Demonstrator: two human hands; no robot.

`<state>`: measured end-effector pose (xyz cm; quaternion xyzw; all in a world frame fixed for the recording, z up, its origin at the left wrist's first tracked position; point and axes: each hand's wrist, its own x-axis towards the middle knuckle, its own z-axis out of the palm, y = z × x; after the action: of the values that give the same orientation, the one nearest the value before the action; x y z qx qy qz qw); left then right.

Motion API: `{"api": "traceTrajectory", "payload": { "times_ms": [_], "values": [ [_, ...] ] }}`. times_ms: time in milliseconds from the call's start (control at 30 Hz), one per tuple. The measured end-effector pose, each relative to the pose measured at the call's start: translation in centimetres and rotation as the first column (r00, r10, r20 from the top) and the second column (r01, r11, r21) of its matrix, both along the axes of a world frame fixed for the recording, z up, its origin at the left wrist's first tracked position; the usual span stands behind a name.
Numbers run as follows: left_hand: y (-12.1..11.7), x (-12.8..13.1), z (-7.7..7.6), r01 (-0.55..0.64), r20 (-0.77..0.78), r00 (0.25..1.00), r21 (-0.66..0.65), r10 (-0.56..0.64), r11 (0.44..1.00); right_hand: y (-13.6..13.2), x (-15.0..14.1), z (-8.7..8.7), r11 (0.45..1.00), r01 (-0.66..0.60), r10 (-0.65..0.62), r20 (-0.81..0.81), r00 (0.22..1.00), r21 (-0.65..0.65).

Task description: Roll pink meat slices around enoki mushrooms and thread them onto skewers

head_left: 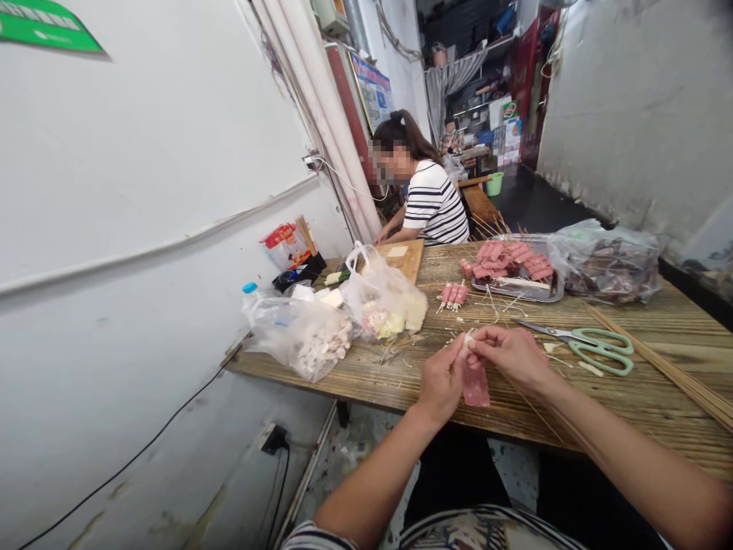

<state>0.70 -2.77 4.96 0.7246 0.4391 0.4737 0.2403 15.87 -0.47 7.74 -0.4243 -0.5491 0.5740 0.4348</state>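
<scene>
My left hand (442, 382) is closed, its fingertips pinching a small bundle of enoki mushrooms (468, 338) just above the table. My right hand (509, 355) meets it from the other side, fingers closed on the same bundle. Below the fingertips hangs a thin pink meat slice (476, 387); its upper end is hidden by the hands. Beyond them lie several meat rolls (453, 294) with white enoki ends sticking out. Right of my right hand are open scissors (601, 347) with green handles. Part of another pink slice (534, 345) shows behind that hand.
A metal tray (558, 289) holds skewered meat rolls (509, 258), with a plastic bag (612, 263) beside it. Bamboo skewers (664, 359) lie at right. Bags of food (314, 336) stand at left. A co-worker (432, 191) sits beyond a cutting board (409, 263).
</scene>
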Motion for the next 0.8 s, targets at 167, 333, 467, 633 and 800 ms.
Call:
{"api": "traceTrajectory", "payload": {
  "times_ms": [167,333,467,633,800],
  "values": [
    [0.3,0.2,0.2,0.068,0.010,0.998,0.055,-0.069,0.996,-0.4,0.1,0.5,1.000,-0.011,0.007,-0.138,0.990,-0.025],
    [0.8,-0.4,1.0,0.117,-0.022,0.993,0.077,-0.116,0.990,-0.6,0.5,0.4,0.993,-0.045,0.017,-0.237,0.971,-0.110],
    [1.0,-0.7,1.3,0.195,-0.056,0.979,-0.031,-0.197,0.980,-0.3,0.9,-0.6,0.987,-0.019,-0.024,-0.265,0.964,-0.158],
    [1.1,-0.8,1.2,0.207,0.024,0.978,-0.131,-0.206,0.969,-0.2,1.0,-0.9,0.983,-0.030,-0.018,-0.256,0.967,-0.181],
    [1.5,-1.3,2.1,0.089,0.084,0.994,-0.181,-0.075,0.979,-0.5,1.3,-0.1,0.998,-0.004,-0.006,-0.147,0.989,-0.068]
  ]
}}
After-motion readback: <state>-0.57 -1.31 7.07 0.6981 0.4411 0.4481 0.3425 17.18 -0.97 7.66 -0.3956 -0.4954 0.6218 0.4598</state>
